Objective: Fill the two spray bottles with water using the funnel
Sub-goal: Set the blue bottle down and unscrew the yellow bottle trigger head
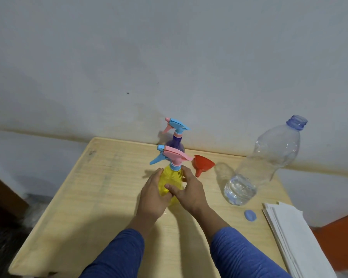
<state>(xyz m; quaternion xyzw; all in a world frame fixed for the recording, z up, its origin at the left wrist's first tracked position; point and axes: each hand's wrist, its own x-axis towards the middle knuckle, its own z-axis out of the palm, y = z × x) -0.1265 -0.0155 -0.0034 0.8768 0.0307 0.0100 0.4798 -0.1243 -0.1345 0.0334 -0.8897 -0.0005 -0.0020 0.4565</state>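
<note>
Gripping the yellow spray bottle (pixel 170 182) at the middle of the wooden table (pixel 100 177), the left hand (pixel 153 194) and right hand (pixel 190 192) both clasp its body, trigger head attached. The purple spray bottle (pixel 176 141) stands behind; the red funnel (pixel 203 163) lies just beside. Risk: a careless sweep may topple the uncapped water bottle (pixel 263 163), spilling its remaining water.

Stack of white paper sheets (pixel 295 237) at the wooden table's (pixel 88 197) right edge, beside a grey wall (pixel 169 57)
</note>
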